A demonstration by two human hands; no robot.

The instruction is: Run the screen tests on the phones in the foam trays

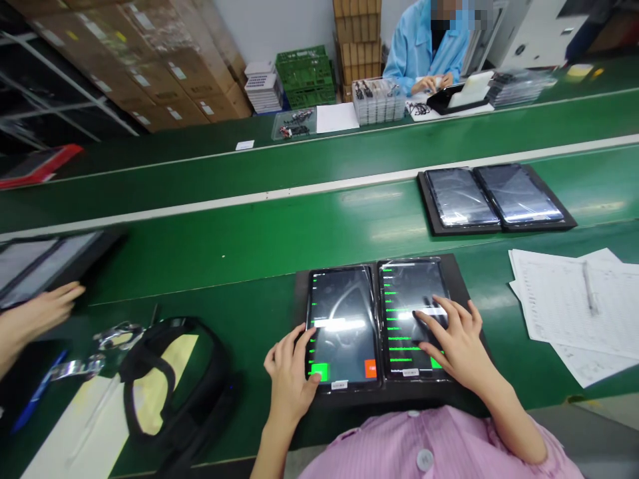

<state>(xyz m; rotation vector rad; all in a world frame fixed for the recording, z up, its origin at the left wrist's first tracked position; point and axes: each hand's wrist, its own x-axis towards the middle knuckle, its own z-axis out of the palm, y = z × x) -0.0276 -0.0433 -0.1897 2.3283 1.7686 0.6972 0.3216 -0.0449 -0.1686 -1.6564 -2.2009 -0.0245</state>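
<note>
On the worktop [249,332], the left tablet [343,342] and right tablet [405,296] are laid face-up on a black tray [458,281], presumably so both can be reached by the left hand [291,369] and right hand [456,339], loosely opened, gripping nothing.

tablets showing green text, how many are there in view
2 visible: the left tablet, at the left hand, and the right tablet, under the right hand. More may be hidden: tablets at the left edge are blurred and cut off.

Glossy green workbench [259,293] — black tray [302,299] under two lit tablets [344,346], handwritten-looking sheets [554,306] at right, black strap gear [212,359] at left
</note>
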